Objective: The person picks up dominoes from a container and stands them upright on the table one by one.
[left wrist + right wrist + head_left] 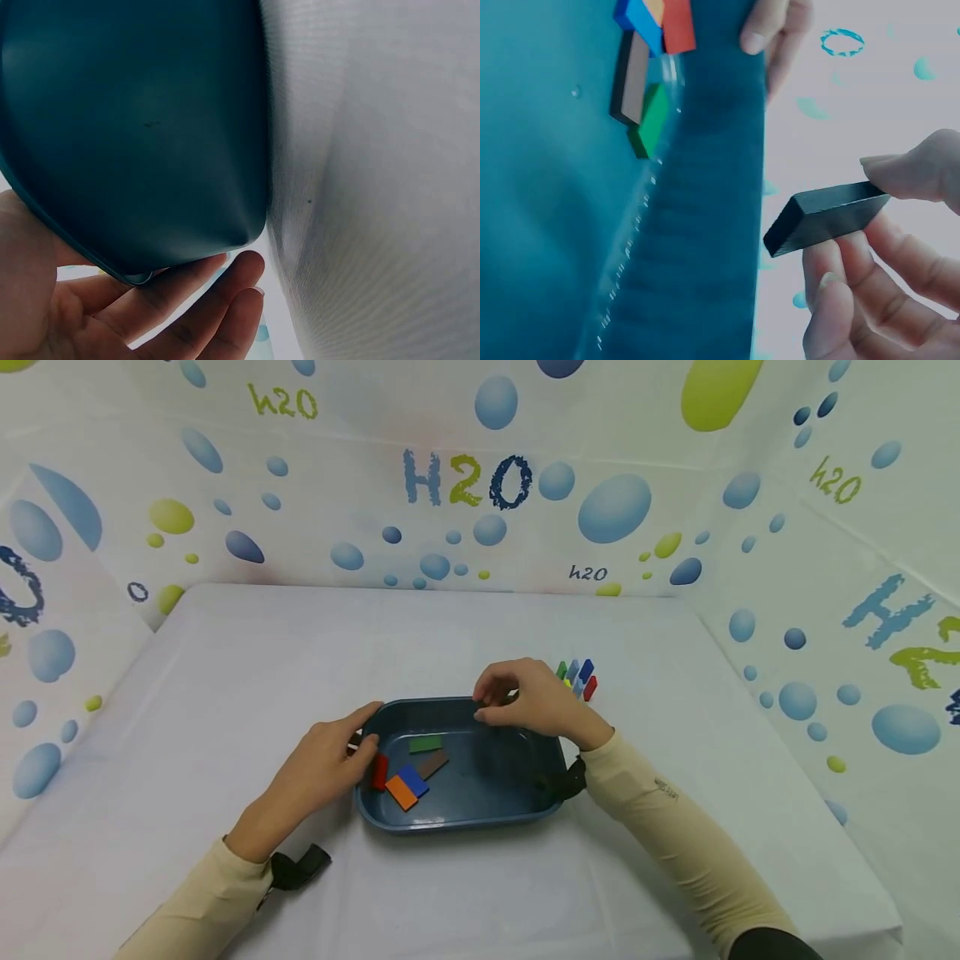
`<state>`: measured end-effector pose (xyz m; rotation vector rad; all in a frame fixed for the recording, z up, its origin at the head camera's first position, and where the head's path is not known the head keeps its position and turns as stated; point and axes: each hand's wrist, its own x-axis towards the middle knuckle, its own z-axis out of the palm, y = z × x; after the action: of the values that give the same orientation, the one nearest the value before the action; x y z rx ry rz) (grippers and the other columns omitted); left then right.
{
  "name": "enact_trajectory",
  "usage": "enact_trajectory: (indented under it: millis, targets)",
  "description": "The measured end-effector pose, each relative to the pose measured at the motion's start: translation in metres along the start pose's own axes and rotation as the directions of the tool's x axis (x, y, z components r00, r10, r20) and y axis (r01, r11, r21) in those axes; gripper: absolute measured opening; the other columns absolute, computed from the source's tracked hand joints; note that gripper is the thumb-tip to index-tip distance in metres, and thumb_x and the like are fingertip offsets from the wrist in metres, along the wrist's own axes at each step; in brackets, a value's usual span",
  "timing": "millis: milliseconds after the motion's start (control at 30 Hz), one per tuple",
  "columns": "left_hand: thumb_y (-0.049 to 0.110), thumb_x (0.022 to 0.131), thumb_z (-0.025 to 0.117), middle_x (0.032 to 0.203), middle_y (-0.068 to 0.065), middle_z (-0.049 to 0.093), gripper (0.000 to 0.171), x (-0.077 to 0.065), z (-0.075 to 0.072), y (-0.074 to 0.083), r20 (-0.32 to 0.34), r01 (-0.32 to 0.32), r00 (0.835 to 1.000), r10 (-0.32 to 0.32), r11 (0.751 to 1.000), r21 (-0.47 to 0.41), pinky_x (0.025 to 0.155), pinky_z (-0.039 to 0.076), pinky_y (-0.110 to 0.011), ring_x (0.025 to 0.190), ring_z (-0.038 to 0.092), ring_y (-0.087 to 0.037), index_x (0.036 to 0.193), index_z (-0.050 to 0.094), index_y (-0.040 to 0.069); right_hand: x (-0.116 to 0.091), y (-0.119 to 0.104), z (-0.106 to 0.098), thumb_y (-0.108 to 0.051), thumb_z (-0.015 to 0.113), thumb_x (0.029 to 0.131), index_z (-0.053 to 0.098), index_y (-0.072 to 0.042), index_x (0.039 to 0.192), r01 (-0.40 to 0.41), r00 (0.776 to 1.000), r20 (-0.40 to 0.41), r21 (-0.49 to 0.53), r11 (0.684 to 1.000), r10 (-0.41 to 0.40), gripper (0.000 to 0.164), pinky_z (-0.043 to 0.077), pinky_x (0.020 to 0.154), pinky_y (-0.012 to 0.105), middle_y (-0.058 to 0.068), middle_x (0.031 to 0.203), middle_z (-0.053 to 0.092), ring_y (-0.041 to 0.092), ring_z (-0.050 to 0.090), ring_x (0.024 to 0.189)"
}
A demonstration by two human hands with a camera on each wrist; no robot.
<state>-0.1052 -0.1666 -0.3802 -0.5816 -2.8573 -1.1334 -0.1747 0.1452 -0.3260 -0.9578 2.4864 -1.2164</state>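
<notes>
A dark blue tray (487, 789) stands on the table. At its left end my left hand (318, 768) grips the rim, with the thumb on top and fingers against the outer wall. My right hand (536, 697) is over the tray's far right side. Between its thumb and fingers it pinches a black domino block (829, 217), clear in the right wrist view and mostly hidden in the head view. Inside the tray's left part lie a green block (425, 743), a brown block (432, 765), a blue block (414, 781), an orange block (402, 793) and a red block (380, 772).
Behind the right hand, outside the tray, several coloured blocks stand upright, among them a dark blue block (587, 671) and a red one (590, 688). A white cloth (262, 652) covers the table. Patterned sheets (337, 468) hang behind and at both sides.
</notes>
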Motion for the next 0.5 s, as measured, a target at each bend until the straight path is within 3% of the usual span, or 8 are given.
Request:
enact_trajectory:
  millis: [267,500]
  targets:
    - [0.009,0.104,0.057,0.122,-0.028,0.069,0.048,-0.001,0.0,-0.002,-0.003,-0.006,1.0,0.006,1.0,-0.005,0.073,0.061,-0.045,0.098,0.073,-0.036,0.149,0.051,-0.005,-0.014,0.004,-0.023,-0.007,0.08,0.091,0.074,-0.009,0.102,0.001,0.99,-0.142,0.085,0.996,0.011,0.012,0.058,0.08,0.044,0.003,0.096,0.07,0.021,0.066,0.091]
    - [0.008,0.103,0.057,0.118,-0.026,0.071,0.047,-0.001,0.0,-0.001,-0.009,-0.015,1.0,0.015,1.0,-0.013,0.071,0.06,-0.043,0.097,0.074,-0.035,0.148,0.051,-0.006,-0.026,0.012,-0.043,-0.012,0.081,0.092,0.074,-0.007,0.105,0.003,0.968,-0.249,0.101,0.995,0.022,0.016,0.058,0.078,0.038,0.006,0.101,0.07,0.022,0.066,0.093]
